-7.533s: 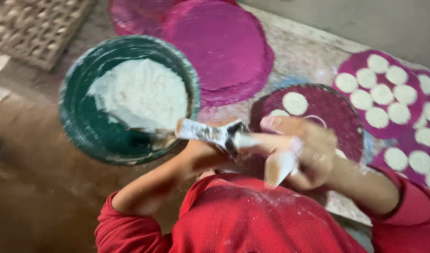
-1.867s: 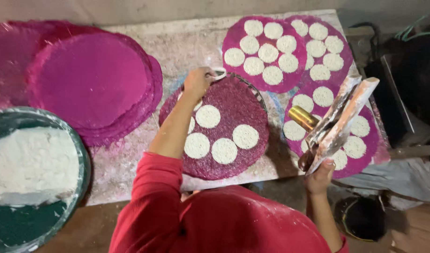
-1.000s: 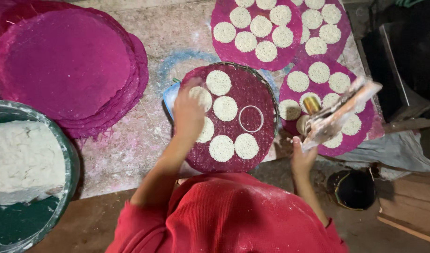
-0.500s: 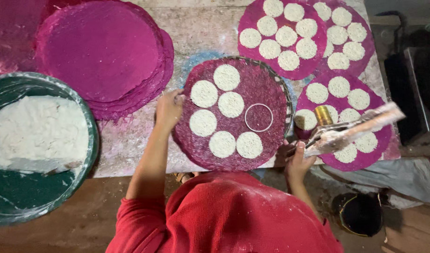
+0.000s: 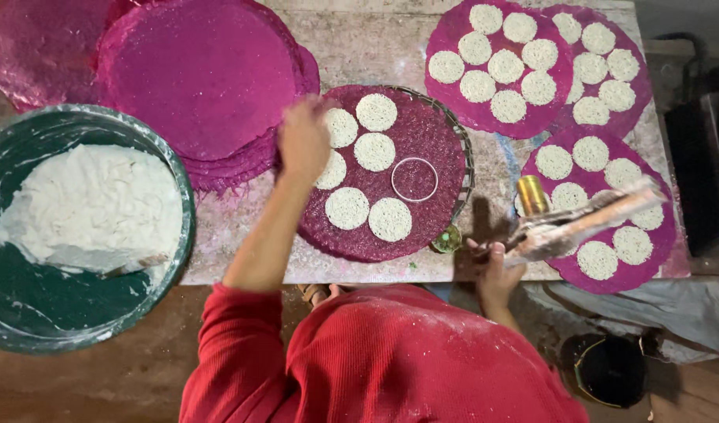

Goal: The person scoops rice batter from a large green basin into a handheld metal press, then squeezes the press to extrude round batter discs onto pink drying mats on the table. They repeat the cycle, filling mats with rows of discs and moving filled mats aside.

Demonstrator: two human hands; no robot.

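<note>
My left hand (image 5: 303, 141) rests on the left edge of a round magenta mat (image 5: 430, 137) in the middle of the table, next to several white batter discs (image 5: 374, 150). A thin metal ring (image 5: 414, 178) lies on the same mat, right of the discs. My right hand (image 5: 492, 265) is at the table's front edge, closed around a long flat batter-smeared tool (image 5: 586, 223) that sticks out to the right over another disc-covered mat (image 5: 665, 235). A brass cylinder (image 5: 532, 194) stands beside that tool.
A green basin (image 5: 30, 313) holding white batter (image 5: 93, 207) sits at the left. Bare magenta mats (image 5: 195, 70) are stacked at the back left. Two more disc-covered mats (image 5: 453, 39) lie at the back right. A dark bucket (image 5: 610, 368) stands on the floor, lower right.
My left hand has slid a little farther back along the middle mat's left edge. The right hand still holds the tool, now tilted lower and more level.
</note>
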